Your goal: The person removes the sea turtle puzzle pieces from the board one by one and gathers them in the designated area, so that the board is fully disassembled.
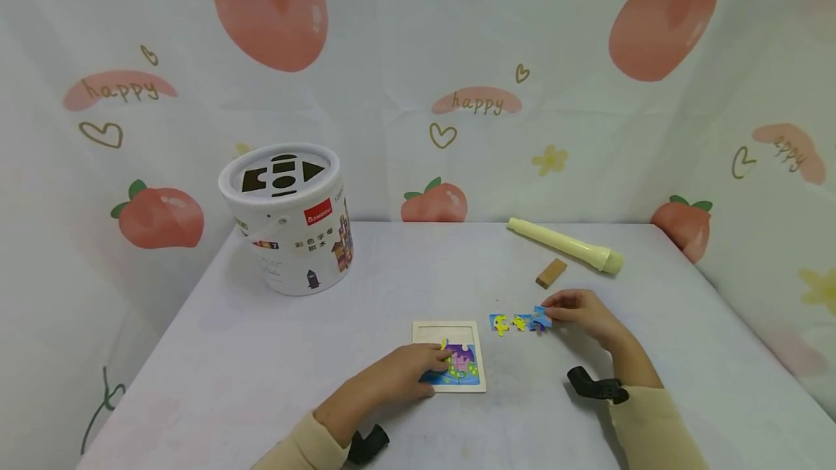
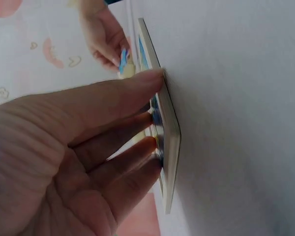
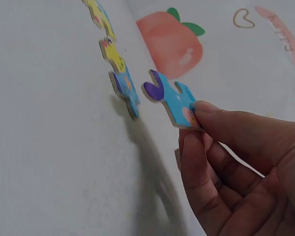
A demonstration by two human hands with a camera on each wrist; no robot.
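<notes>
My right hand (image 1: 591, 318) pinches a blue jigsaw piece (image 3: 174, 101) with a purple tab between thumb and fingertips. The piece is raised above the table, tilted. Just left of it, loose jigsaw pieces in yellow and blue (image 1: 499, 323) lie in a short row. My left hand (image 1: 405, 372) rests on a small square puzzle tray (image 1: 482, 365), its fingertips on the picture and its thumb at the near rim. Fitted pieces (image 1: 465, 363) in purple, pink and blue fill the tray's lower part, partly hidden by the fingers; bare wood shows at the top.
A white lidded bucket (image 1: 287, 238) with shaped holes stands at the back left. A wooden block (image 1: 551, 273) and a pale yellow microphone-shaped stick (image 1: 564, 244) lie behind the right hand. A printed curtain (image 1: 385, 42) hangs along the table's far edge.
</notes>
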